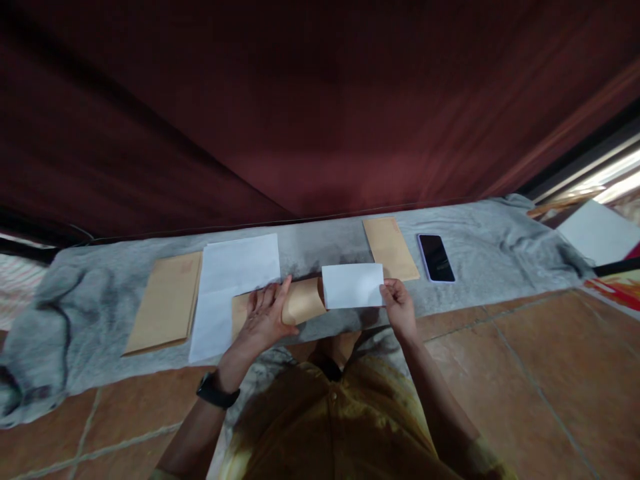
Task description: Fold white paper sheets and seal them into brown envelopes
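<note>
Your left hand [267, 312] lies spread, thumb and fingers wide, over the brown envelope [305, 300], whose open end faces right. Your right hand [397, 303] pinches the white slip [353, 285] by its right end; the slip's left edge is at the envelope's mouth. The envelope overlaps the large white sheets [240, 263] on the cloth-covered tabletop [320, 245]. Past your right hand lie another envelope [391, 245] and a phone [437, 258].
</note>
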`<state>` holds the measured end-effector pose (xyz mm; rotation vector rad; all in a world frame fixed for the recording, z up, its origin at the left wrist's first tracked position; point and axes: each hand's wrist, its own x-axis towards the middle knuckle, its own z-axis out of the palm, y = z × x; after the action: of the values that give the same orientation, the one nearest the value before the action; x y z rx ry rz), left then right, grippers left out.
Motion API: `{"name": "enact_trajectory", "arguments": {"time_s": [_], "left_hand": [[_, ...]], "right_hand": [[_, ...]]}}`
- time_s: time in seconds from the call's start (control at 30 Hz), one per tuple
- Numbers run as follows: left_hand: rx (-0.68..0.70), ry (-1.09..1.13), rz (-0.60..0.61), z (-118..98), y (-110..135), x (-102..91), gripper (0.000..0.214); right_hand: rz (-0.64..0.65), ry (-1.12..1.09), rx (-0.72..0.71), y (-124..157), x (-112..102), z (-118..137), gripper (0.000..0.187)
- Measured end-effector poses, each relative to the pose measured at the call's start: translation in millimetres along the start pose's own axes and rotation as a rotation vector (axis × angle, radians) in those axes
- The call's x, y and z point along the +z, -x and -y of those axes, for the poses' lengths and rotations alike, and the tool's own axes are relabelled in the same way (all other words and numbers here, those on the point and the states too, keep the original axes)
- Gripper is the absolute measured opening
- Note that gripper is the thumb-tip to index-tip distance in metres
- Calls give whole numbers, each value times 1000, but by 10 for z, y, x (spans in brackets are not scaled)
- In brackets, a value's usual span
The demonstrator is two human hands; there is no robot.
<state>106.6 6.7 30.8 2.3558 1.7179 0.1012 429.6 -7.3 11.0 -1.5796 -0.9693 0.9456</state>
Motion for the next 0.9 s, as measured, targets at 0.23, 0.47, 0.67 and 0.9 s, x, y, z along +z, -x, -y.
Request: {"name": "enact_trajectory", "arguments": {"time_s": [0.23, 0.47, 0.67, 0.9], "left_hand": [[11, -25, -46, -34, 38, 57, 125], [-4, -53, -42, -65, 53, 70, 121], [-12, -53, -39, -52, 59, 108, 120], [-54, -39, -29, -61, 61, 133, 120]], "right_hand": [[56, 79, -65, 27, -57, -43, 35], [154, 149, -34, -42, -152, -17, 38], [256, 223, -74, -213, -178, 69, 36], [322, 312, -111, -354, -182, 272, 31]]}}
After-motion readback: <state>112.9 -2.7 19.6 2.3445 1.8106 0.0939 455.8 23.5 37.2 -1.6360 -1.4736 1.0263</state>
